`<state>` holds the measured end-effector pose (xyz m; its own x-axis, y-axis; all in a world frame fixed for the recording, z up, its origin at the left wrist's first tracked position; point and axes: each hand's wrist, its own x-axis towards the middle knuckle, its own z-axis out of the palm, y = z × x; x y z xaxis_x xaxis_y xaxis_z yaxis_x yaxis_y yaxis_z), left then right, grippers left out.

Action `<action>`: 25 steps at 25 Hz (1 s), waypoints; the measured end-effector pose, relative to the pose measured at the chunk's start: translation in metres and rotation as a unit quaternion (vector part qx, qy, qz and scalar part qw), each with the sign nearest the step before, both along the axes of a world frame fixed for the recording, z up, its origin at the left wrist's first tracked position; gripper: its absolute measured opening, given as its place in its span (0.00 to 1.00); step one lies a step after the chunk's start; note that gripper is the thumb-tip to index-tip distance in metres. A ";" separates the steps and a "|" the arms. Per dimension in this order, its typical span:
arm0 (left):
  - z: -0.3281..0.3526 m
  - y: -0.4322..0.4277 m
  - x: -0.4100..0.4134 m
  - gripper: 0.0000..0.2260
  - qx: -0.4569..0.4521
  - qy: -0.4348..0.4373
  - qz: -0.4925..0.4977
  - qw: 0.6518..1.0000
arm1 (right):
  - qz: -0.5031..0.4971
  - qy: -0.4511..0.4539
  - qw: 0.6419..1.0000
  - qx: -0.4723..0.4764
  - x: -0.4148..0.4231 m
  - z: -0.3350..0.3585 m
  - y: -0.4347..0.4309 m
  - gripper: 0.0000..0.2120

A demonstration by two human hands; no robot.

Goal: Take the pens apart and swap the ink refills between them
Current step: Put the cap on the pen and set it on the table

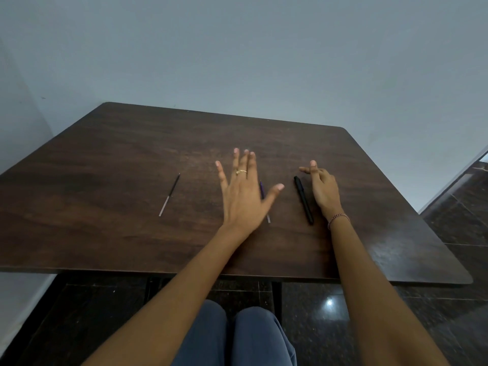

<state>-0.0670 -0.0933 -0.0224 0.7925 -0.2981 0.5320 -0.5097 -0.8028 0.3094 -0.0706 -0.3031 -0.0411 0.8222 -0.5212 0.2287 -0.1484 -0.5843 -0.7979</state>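
A thin ink refill (169, 194), dark at its far end and pale at its near end, lies loose on the dark wooden table (105, 159) to the left. My left hand (243, 196) hovers flat over the table's middle with fingers spread, holding nothing. It covers most of a second refill (262, 190) with a purple upper part; only short bits show beside the thumb. A black pen (303, 203) lies to the right. My right hand (323, 188) rests just right of that pen, fingers loosely curled and apart, not gripping it.
The table's far edge meets a grey wall (237, 62). Its near edge runs above my knees (232, 336). Dark glossy floor tiles (462, 207) show to the right and below.
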 end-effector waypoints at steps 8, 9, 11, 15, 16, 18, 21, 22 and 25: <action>-0.017 0.064 0.030 0.55 0.089 0.081 -0.081 0.989 | -0.084 -0.086 0.992 0.038 0.001 0.043 0.018 0.22; -0.017 0.067 0.031 0.56 0.095 0.090 -0.101 0.986 | -0.088 -0.089 0.992 0.014 0.007 0.054 0.029 0.22; -0.018 0.071 0.033 0.58 0.097 0.114 -0.136 0.979 | -0.039 -0.052 0.997 -0.037 0.022 0.066 0.059 0.20; -0.019 0.077 0.034 0.59 0.073 0.183 -0.202 0.959 | 0.129 0.042 0.988 -0.076 0.038 0.050 0.117 0.15; -0.018 0.080 0.034 0.58 0.065 0.199 -0.216 0.954 | 0.147 0.054 0.983 -0.091 0.038 0.044 0.124 0.17; -0.018 0.084 0.034 0.57 0.045 0.222 -0.238 0.944 | 0.159 0.073 0.977 -0.120 0.040 0.034 0.131 0.20; -0.019 0.087 0.036 0.54 0.018 0.233 -0.249 0.940 | 0.162 0.097 0.971 -0.146 0.042 0.027 0.138 0.19; -0.019 0.087 0.037 0.53 0.010 0.233 -0.250 0.940 | 0.162 0.100 0.969 -0.155 0.042 0.025 0.139 0.19; -0.018 0.087 0.036 0.51 -0.009 0.235 -0.248 0.940 | 0.160 0.107 0.966 -0.174 0.044 0.022 0.140 0.19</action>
<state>-0.0310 -0.0068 -0.0408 0.7068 -0.6876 0.1663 -0.6238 -0.4950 0.6049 -0.0264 -0.1629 -0.0192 0.9760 -0.1555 0.1522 -0.0558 -0.8548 -0.5159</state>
